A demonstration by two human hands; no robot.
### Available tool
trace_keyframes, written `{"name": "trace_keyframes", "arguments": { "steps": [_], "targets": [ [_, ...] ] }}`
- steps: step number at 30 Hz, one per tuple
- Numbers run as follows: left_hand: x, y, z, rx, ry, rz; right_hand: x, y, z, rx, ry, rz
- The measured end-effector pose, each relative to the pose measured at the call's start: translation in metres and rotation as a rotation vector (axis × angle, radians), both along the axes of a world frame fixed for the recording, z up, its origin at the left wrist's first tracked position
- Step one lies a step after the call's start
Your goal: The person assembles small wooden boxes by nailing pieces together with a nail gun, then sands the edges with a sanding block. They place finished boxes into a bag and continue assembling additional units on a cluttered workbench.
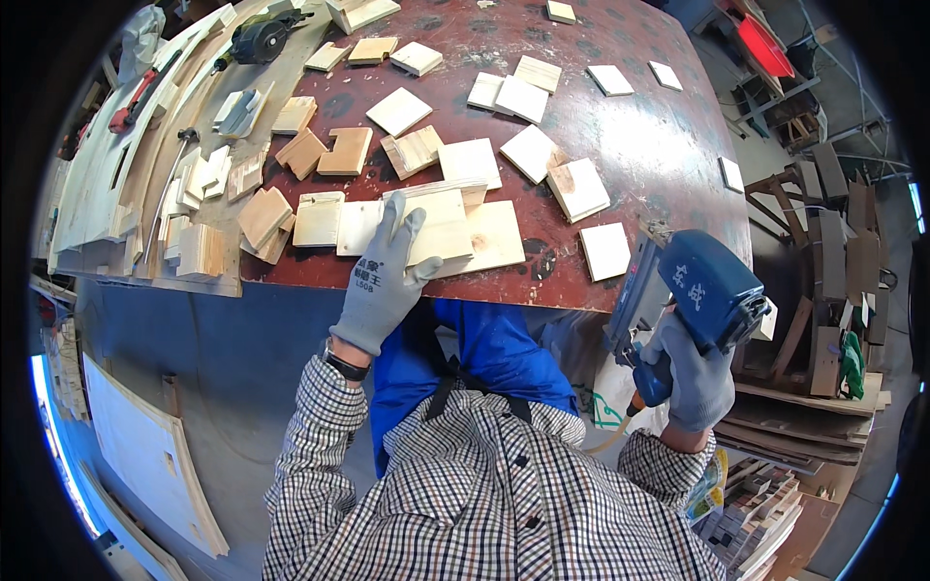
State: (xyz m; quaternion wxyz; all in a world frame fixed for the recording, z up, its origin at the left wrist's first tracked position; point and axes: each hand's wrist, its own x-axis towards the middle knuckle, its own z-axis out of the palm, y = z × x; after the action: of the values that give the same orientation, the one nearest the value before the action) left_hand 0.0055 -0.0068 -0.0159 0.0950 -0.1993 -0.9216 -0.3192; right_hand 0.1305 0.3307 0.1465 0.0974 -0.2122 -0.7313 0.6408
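Nearest, a shirt (475, 494) of checked cloth is seen. The right hand (693, 382), covered by a grey glove, is shown with its grip closed around a nailer (715, 286) with a dark-blue casing, held near the front right of the counter (649, 145). The left hand (373, 295), likewise gloved, is laid with thumb and fingers at the left end of a pale, flat board (446, 225); whether its grip is clenched cannot be told. The board is stacked over wooden pieces (499, 237) near the counter's scuffed, reddish-brown front edge. Beyond, squarish blocks (399, 112) are scattered, some notched. At far left, a black power tool (262, 41) is placed.
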Motion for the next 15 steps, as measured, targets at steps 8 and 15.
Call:
{"name": "trace_keyframes", "arguments": {
  "steps": [8,15],
  "targets": [
    [0.001,0.005,-0.009,-0.036,0.07,0.056,-0.07,-0.02,0.005,0.003,-0.178,0.593],
    [0.003,-0.001,-0.003,-0.015,0.05,0.05,-0.143,-0.061,0.009,0.215,-0.142,0.868]
  ]
}}
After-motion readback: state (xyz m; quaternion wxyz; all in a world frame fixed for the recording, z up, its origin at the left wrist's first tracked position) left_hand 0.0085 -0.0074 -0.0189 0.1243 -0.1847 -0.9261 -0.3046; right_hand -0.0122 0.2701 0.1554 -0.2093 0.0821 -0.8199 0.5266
